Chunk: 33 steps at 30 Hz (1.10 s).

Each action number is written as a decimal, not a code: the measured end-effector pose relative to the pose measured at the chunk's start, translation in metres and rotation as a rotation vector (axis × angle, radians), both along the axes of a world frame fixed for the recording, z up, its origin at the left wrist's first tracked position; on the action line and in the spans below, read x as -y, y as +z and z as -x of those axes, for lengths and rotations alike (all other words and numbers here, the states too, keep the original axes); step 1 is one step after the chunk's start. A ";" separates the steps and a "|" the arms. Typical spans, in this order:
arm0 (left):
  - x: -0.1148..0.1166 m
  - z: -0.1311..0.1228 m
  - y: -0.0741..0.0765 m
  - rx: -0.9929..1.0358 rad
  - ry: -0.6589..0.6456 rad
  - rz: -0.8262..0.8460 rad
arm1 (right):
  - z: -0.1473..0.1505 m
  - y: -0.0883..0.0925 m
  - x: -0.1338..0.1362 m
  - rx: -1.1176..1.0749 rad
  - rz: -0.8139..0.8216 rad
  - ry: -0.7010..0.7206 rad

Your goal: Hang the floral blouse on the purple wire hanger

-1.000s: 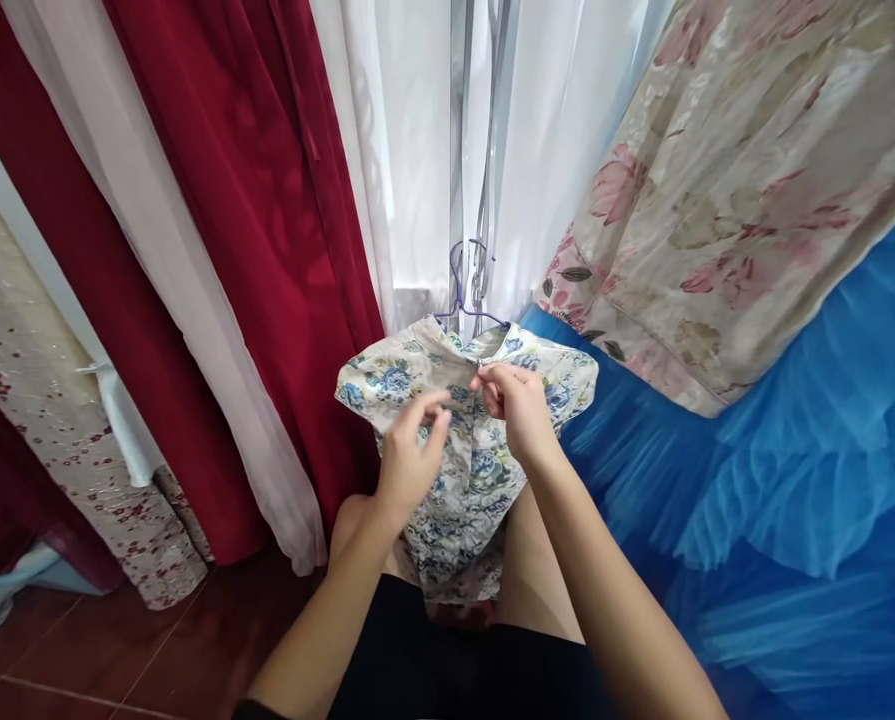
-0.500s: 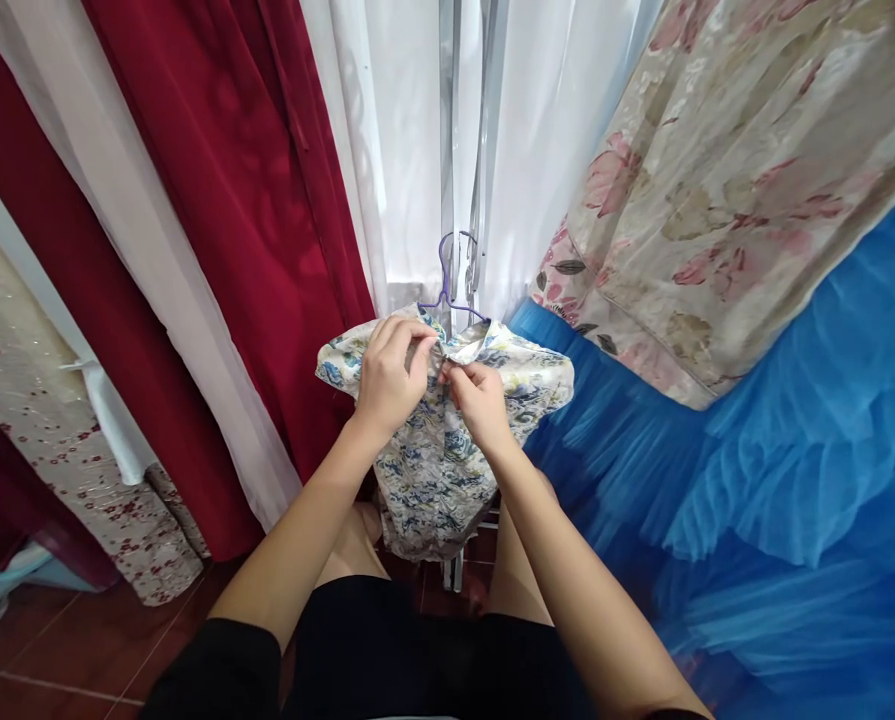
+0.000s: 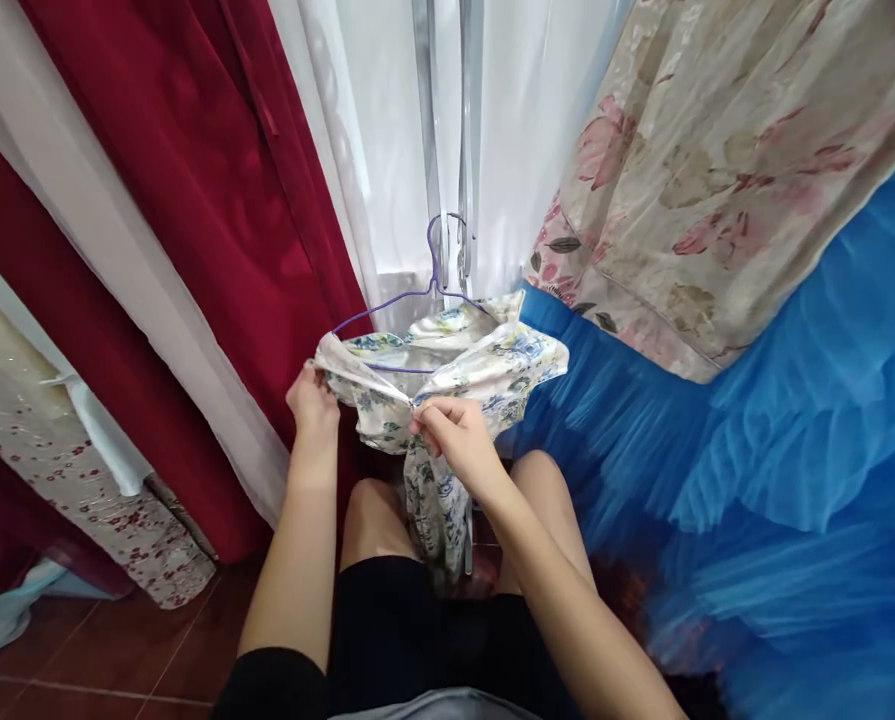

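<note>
A white blouse (image 3: pixel 484 375) with a blue and yellow floral print hangs partly on a purple hanger (image 3: pixel 387 300) in front of me. Its neckline gapes, and the hanger's left arm shows bare above the cloth. At the garment's left shoulder my left hand (image 3: pixel 313 402) is closed on the edge of the fabric. My right hand (image 3: pixel 453 432) pinches the blouse at the front, by the lower point of the opening. Below it the lower part of the blouse dangles between my knees. What lies inside the right pinch is too small to make out.
Dark red drapes (image 3: pixel 297 190) hang on the left beside white cloth (image 3: pixel 387 130). Grey straps (image 3: pixel 427 110) come down behind the hanger. On the right are a floral cream fabric (image 3: pixel 687 220) and ruffled blue tulle (image 3: pixel 777 440). Reddish tiles (image 3: pixel 109 650) cover the floor.
My left hand has moved from the collar out and down to the blouse's left shoulder. My right hand has come lower. The neckline has spread wide, uncovering more of the hanger.
</note>
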<state>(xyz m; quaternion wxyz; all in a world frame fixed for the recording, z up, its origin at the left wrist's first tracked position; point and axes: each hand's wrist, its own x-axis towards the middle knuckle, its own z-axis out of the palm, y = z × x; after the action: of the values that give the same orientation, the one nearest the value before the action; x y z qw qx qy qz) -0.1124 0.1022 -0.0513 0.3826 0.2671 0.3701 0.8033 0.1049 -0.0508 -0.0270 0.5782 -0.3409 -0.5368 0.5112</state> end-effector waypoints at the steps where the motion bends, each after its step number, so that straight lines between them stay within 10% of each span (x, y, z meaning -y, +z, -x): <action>1: 0.008 -0.006 -0.018 0.078 -0.058 0.076 | 0.002 -0.007 0.004 -0.056 0.033 -0.016; 8: 0.103 -0.064 -0.114 0.272 -0.225 0.204 | -0.021 -0.077 0.029 -0.634 0.248 -0.499; 15: 0.142 -0.118 -0.084 0.054 -0.443 0.013 | -0.059 -0.105 0.019 -0.903 0.484 -0.628; 22: 0.181 -0.146 -0.052 -0.076 -0.559 -0.174 | -0.031 -0.108 0.035 -0.223 0.150 -0.478; 30: 0.181 -0.142 -0.062 -0.347 -0.453 -0.103 | -0.064 -0.084 0.065 0.227 0.147 0.299; 33: 0.183 -0.134 -0.075 -0.452 -0.650 -0.017 | -0.081 -0.083 0.072 0.261 0.226 0.462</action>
<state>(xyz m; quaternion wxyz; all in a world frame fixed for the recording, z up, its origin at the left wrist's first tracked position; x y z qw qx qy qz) 0.0216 -0.0811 -0.1265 0.5237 0.5436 0.3344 0.5643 0.1862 -0.1229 -0.1097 0.3306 -0.3348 -0.6097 0.6378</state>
